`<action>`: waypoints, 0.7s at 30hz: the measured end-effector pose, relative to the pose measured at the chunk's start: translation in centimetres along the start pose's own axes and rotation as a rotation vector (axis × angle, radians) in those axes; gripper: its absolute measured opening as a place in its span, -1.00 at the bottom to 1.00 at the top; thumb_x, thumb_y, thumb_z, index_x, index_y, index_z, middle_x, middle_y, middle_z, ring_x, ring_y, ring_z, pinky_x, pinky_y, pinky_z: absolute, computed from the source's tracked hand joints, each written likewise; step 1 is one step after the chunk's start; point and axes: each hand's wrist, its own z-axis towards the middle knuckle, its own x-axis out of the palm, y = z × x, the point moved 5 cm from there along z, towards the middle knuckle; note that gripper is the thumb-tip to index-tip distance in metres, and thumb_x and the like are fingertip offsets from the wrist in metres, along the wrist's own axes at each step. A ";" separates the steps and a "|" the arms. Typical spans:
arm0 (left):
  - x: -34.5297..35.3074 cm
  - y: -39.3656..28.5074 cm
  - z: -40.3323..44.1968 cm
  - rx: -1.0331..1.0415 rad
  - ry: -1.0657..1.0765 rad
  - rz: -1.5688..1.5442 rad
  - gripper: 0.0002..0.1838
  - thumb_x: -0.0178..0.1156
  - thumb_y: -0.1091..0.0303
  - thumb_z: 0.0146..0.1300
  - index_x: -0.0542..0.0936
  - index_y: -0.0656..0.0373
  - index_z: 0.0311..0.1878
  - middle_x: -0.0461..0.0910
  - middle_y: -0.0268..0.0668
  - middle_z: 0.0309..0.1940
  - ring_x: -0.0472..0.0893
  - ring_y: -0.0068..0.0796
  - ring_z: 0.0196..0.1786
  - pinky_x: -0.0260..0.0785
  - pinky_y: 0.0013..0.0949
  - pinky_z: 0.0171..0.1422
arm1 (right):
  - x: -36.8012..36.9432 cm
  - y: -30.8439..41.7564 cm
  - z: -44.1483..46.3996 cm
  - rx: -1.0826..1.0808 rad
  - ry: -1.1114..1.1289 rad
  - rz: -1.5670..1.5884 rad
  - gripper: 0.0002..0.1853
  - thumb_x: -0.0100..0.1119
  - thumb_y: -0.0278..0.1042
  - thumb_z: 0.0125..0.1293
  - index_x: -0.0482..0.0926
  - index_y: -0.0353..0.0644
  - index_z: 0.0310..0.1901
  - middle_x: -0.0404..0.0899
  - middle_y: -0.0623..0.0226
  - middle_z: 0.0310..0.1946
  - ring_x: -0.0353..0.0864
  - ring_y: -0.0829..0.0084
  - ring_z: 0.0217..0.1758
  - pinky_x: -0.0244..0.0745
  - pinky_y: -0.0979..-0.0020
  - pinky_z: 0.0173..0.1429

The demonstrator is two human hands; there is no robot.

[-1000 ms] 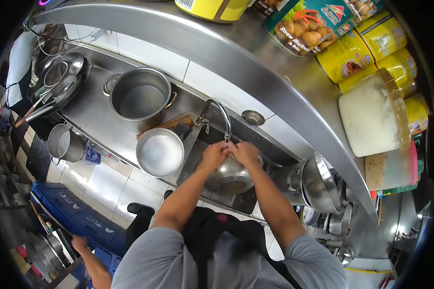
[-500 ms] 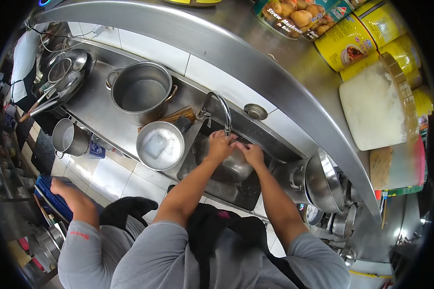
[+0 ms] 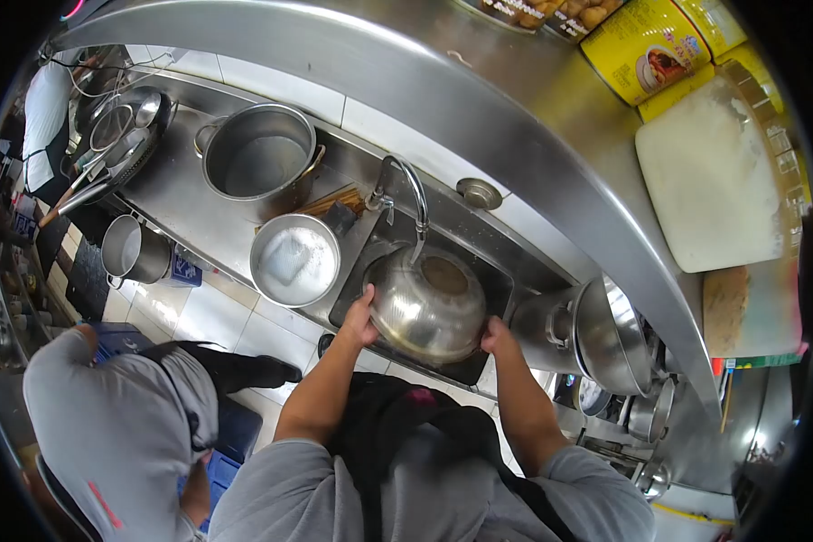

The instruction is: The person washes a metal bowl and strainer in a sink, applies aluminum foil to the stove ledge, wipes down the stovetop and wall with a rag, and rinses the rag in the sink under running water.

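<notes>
A round metal bowl (image 3: 429, 312) is held bottom up over the sink (image 3: 506, 271), beneath the curved faucet (image 3: 413, 185). My left hand (image 3: 361, 320) grips its left rim, thumb on the outer side. On the opposite rim, my right hand (image 3: 494, 335) is closed, with its fingertips partly hidden. Water from the spout appears to meet the bowl's upturned base. Left of the sink stands a pot of foamy white water (image 3: 316, 280) with a pale block-like item in it.
A large deep pot (image 3: 260, 154) stands on the steel counter (image 3: 167, 181). Stacked metal bowls (image 3: 610, 334) are to the right. An overhead shelf (image 3: 515, 99) carries cans (image 3: 646, 50) and a white tub (image 3: 709, 172). A co-worker (image 3: 122, 415) bends close at left.
The bowl has been lifted and turned over, its base now upward. My hands have moved from under the faucet to opposite rims. The co-worker at left has bent lower.
</notes>
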 end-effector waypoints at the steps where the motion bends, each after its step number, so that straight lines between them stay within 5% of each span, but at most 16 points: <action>1: 0.4 -0.1 -0.1 0.037 0.028 -0.134 -0.52 -0.04 0.05 0.52 0.42 0.24 0.26 0.55 -0.07 0.17 0.54 -0.14 0.23 0.32 -0.05 0.42 | 0.1 -0.1 -0.9 0.007 -0.003 -0.001 -0.75 0.03 -0.35 0.40 0.57 -0.25 0.01 0.58 0.18 0.03 0.53 0.18 0.16 0.41 0.12 0.37; 3: -0.1 0.2 0.6 0.104 -0.106 -0.210 -0.63 -0.06 0.15 0.54 0.46 0.25 0.16 0.59 -0.10 0.06 0.61 -0.15 0.11 0.47 -0.07 0.27 | 3.7 1.2 -5.9 -0.021 0.254 0.163 -0.78 0.07 -0.35 0.38 0.57 -0.27 -0.05 0.56 0.14 -0.04 0.52 0.18 0.12 0.40 0.20 0.36; 4: -2.2 0.4 2.8 0.169 -0.153 -0.231 -0.66 -0.07 0.17 0.55 0.47 0.26 0.11 0.60 -0.11 0.03 0.63 -0.17 0.05 0.53 -0.08 0.16 | 6.1 2.0 -8.9 -0.119 0.341 0.239 -0.68 0.12 -0.29 0.35 0.53 -0.28 0.05 0.52 0.04 0.09 0.42 0.08 0.28 0.30 0.15 0.43; 6: -0.3 -0.4 2.9 0.287 -0.325 -0.413 -0.73 -0.09 0.25 0.55 0.47 0.26 0.04 0.61 -0.11 -0.04 0.68 -0.20 -0.08 0.64 -0.12 -0.05 | 12.4 3.0 -16.1 -0.077 0.125 0.049 -0.53 0.10 -0.12 0.38 0.46 -0.20 0.23 0.38 -0.07 0.28 0.22 -0.08 0.46 0.08 -0.07 0.52; 8: 1.2 -1.1 3.5 0.332 -0.352 -0.459 -0.74 -0.08 0.28 0.55 0.47 0.26 0.05 0.60 -0.10 -0.05 0.68 -0.20 -0.08 0.64 -0.08 -0.03 | 17.4 4.3 -16.6 -0.807 -0.208 -1.125 -0.42 0.01 0.08 0.41 0.39 -0.02 0.35 0.20 -0.11 0.43 0.03 -0.15 0.55 -0.17 -0.37 0.50; 10: 2.0 -1.5 4.0 0.393 -0.376 -0.506 -0.69 -0.16 0.23 0.58 0.46 0.24 0.07 0.61 -0.12 -0.05 0.68 -0.21 -0.09 0.64 -0.09 -0.05 | 24.5 4.6 -22.6 -1.115 -0.180 -1.538 -0.44 -0.07 0.22 0.42 0.43 0.22 0.36 0.06 0.07 0.53 -0.05 -0.04 0.61 -0.32 -0.47 0.47; 13: 2.7 -0.9 5.2 0.391 -0.198 -0.449 -0.62 -0.26 0.15 0.60 0.50 0.18 0.06 0.62 -0.15 -0.02 0.66 -0.21 -0.01 0.59 -0.15 0.10 | 31.2 4.4 -24.2 -1.196 0.061 -1.661 -0.45 -0.11 0.30 0.41 0.46 0.34 0.33 0.04 0.23 0.56 -0.06 0.06 0.62 -0.39 -0.55 0.43; 15: 5.4 0.2 4.1 0.405 -0.055 -0.192 -0.61 -0.27 0.16 0.59 0.52 0.14 0.09 0.63 -0.15 -0.02 0.66 -0.24 -0.01 0.58 -0.20 0.03 | 34.6 4.2 -24.0 -1.118 0.355 -1.924 -0.45 -0.09 0.31 0.40 0.49 0.32 0.31 0.13 0.24 0.53 0.01 0.11 0.61 -0.41 -0.53 0.45; 18: 9.8 3.2 1.1 0.460 -0.171 0.301 -0.69 0.01 0.18 0.52 0.56 0.19 0.09 0.66 -0.22 -0.05 0.69 -0.30 -0.12 0.56 -0.25 -0.15 | 35.0 6.2 -25.2 -1.074 0.275 -1.810 -0.38 0.03 0.34 0.32 0.51 0.22 0.30 0.28 0.17 0.45 0.12 0.12 0.57 -0.28 -0.42 0.49; 19: 8.7 4.6 2.8 0.732 -0.135 0.756 -0.74 0.08 0.25 0.47 0.59 0.21 0.03 0.69 -0.18 -0.14 0.69 -0.23 -0.12 0.56 -0.13 -0.11 | 34.1 7.4 -25.0 -1.019 0.186 -1.727 -0.33 0.10 0.35 0.28 0.51 0.15 0.30 0.31 0.11 0.43 0.14 0.11 0.56 -0.17 -0.39 0.49; 21: 10.6 5.8 0.6 0.729 -0.081 1.035 -0.78 0.09 0.28 0.44 0.61 0.22 -0.07 0.69 -0.12 -0.28 0.69 -0.08 -0.16 0.52 -0.03 -0.08 | 30.7 10.1 -19.0 -0.992 0.204 -1.451 -0.15 0.23 0.35 0.15 0.41 -0.04 0.37 0.18 0.01 0.49 0.07 0.09 0.58 -0.09 -0.18 0.55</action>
